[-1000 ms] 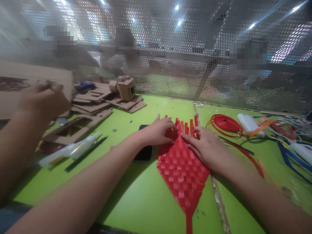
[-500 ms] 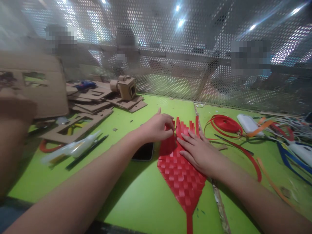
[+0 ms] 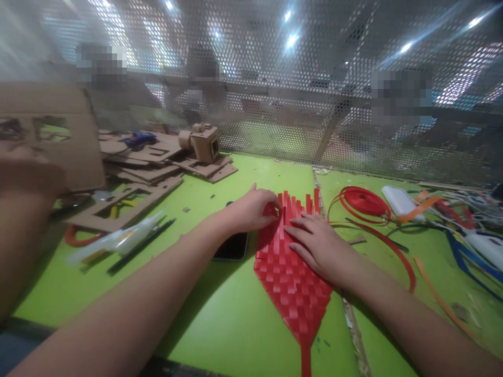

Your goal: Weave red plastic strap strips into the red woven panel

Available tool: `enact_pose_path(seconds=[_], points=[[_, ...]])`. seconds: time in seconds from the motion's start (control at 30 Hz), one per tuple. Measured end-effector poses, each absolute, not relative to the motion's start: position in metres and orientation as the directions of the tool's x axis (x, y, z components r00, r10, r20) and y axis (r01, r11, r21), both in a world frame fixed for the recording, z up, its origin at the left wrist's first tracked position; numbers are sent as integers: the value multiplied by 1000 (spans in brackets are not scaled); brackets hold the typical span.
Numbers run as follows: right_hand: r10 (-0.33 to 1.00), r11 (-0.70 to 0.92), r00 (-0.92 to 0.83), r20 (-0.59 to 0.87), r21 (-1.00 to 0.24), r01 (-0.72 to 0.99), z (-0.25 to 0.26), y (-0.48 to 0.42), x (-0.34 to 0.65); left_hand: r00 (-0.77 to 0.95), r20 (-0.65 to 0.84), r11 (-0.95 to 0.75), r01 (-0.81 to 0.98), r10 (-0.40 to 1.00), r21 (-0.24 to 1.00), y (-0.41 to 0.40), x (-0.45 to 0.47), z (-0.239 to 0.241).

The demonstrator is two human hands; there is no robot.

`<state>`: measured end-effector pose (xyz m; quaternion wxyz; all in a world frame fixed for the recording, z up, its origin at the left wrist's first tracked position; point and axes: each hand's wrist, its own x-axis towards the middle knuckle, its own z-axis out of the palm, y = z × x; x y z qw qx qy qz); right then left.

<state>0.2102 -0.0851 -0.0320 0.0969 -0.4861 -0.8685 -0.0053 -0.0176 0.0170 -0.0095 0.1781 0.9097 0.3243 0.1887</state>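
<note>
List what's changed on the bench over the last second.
The right hand went from curled fingers to spread on the woven red piece. At far left, a co-worker's hand and the cardboard panel shifted left. The loose red strip's end drifted left. Any grip change by the left hand is unclear. Phone and red coil: unchanged.

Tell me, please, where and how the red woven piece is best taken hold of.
Probably by its narrow tail, pinched from the near side. The red woven piece tapers at its near end into this tail, which neither hand touches, while the left hand and right hand occupy the far part, where strip ends stick out.
</note>
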Motion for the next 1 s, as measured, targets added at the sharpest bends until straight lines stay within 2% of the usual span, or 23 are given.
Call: enact_pose_path(seconds=[0.17, 0.27, 0.57, 1.0], points=[[832, 510, -454, 319, -121, 851, -17, -81, 221, 708, 206, -718, 568, 675, 402, 17, -18, -8], [834, 490, -427, 349, -115, 864, -12, -79, 229, 712, 200, -721, 572, 673, 392, 16, -17, -7], [924, 369, -347, 162, -129, 921, -14, -74, 241, 705, 217, -727, 585, 675, 359, 14, -19, -7], [940, 322, -318, 122, -15, 947, -16, -73, 234, 702, 87, -693, 663, 707, 282, 2, -3, -7]])
